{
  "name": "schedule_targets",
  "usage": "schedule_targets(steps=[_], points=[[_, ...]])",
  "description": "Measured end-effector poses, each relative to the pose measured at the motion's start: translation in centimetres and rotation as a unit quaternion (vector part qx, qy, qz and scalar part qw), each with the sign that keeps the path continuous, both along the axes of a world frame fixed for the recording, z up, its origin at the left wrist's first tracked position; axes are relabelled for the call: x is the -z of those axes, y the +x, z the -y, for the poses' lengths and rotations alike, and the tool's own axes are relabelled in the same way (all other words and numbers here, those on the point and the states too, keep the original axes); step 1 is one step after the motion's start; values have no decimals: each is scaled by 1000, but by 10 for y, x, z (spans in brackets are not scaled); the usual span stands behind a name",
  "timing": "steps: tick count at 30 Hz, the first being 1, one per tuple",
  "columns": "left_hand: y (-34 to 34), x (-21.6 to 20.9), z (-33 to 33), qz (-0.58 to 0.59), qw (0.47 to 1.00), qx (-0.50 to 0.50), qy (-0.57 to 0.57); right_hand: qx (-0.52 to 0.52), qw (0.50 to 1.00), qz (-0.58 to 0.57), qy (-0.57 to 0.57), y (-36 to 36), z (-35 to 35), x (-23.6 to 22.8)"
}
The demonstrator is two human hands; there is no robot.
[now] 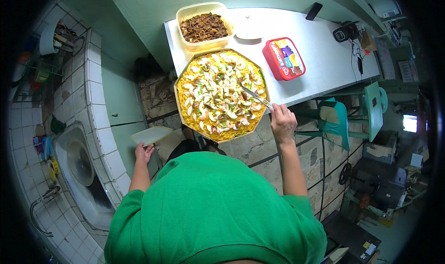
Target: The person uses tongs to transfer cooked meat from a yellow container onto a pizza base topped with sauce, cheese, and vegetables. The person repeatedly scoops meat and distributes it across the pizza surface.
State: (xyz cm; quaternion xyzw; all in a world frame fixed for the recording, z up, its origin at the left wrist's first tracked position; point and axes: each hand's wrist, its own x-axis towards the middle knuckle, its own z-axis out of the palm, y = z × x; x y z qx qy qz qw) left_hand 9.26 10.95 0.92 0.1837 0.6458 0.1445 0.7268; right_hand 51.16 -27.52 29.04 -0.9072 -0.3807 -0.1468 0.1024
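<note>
A large octagonal tray point(181, 110) with a gold rim lies at the table's near left corner. It is covered with yellow noodles point(199, 120) topped with white egg slices, shrimp, brown pieces and chopped greens. My right hand point(283, 122) grips slim metal tongs point(256, 97) at the tray's right edge, and their tips rest on the toppings. Low on the left, beside the counter, my left hand point(144, 152) holds a pale plastic container point(151, 135) by its near edge. Behind the tray stands a cream tub point(206, 46) of dark brown cooked strips.
A red lidded tub point(283, 59) sits right of the tray on the white table point(320, 46). Also there are a white lid point(249, 28), a phone point(314, 11) and a dark device point(345, 33). A tiled sink point(79, 171) is at left, a green chair point(334, 120) at right.
</note>
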Motion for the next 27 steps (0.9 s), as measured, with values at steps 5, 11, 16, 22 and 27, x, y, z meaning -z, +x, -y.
schedule_targets(steps=[5, 11, 16, 22, 27], points=[[-7, -3, 3, 9, 1000, -19, 0, -57, 997, 37, -37, 17, -30, 11], [-20, -1, 8, 4, 999, -46, -1, -25, 999, -26, -30, 22, -30, -7], [-22, -2, 6, -12, 998, -59, -11, -17, 993, -33, 113, 57, -56, -43], [-5, 0, -6, 11, 997, -80, -19, 9, 994, -41, 104, 139, -176, -1], [0, -4, -15, 60, 997, -52, 2, 100, 991, -81, -27, 178, -279, 39]])
